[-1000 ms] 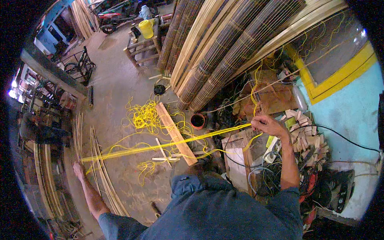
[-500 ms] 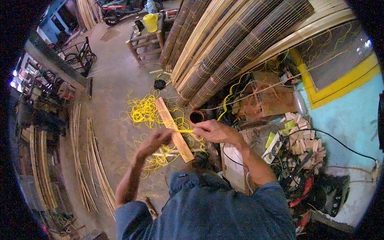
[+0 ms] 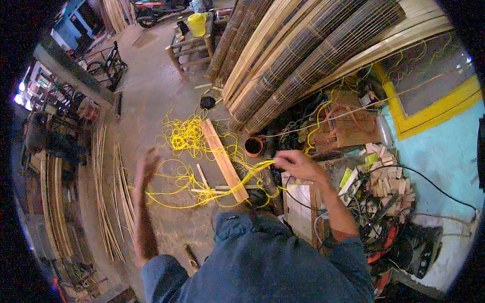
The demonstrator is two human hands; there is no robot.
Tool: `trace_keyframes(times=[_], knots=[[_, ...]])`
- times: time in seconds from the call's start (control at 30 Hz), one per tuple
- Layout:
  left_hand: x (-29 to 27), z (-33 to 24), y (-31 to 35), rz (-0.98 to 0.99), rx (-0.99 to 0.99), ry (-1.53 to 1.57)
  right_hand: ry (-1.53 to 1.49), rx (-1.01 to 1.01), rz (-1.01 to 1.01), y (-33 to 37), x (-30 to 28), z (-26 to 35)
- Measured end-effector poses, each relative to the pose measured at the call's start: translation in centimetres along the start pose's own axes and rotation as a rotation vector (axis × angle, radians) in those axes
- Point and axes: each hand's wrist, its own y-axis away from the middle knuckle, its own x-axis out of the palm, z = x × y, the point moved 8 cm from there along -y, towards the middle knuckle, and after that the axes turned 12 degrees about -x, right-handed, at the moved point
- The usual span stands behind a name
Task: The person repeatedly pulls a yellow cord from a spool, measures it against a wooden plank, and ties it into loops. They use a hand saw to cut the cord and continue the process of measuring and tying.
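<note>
Yellow cord (image 3: 252,174) is bunched in the closed fingers of my right hand (image 3: 301,165), to the right of a wooden board. From there its strands sag across the board (image 3: 221,159) and run left in a long loop toward my left forearm. My left hand (image 3: 147,165) is raised out to the left, smeared by motion, so its fingers and any cord in them cannot be made out. A loose tangle of the same yellow cord (image 3: 183,135) lies on the floor beside the board's far end.
A small reddish pot (image 3: 253,146) stands right of the board. Rolled bamboo blinds (image 3: 303,65) lean at the far right. Wood offcuts (image 3: 386,177) are heaped by the wall. Long thin strips (image 3: 103,197) lie on the left floor. A yellow bucket (image 3: 197,25) sits on a low bench.
My hands were close together over the board with a short length of cord between them. Now they are wide apart, left hand far left, right hand slightly right, and the cord spreads in loops.
</note>
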Motion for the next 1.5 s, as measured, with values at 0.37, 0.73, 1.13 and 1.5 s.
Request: trace_keyframes(times=[0.37, 0.73, 1.13, 1.5], knots=[[8.3, -14.7, 4.8, 0.397, -0.024, 0.393, -0.039, 0.032, 0.138, -4.0, 0.7, 3.0], [-17.9, 14.3, 0.8, -0.438, -0.335, -0.582, 0.026, 0.124, 0.048, 3.9, -7.0, -1.2], [15.0, -19.5, 10.3, 0.806, 0.033, 0.177, -0.041, -0.145, 0.216, -6.2, 4.4, 4.5], [-23.1, 10.4, 1.9, -0.643, -0.211, -0.231, -0.092, 0.219, 0.103, 5.1, -7.2, -3.7]])
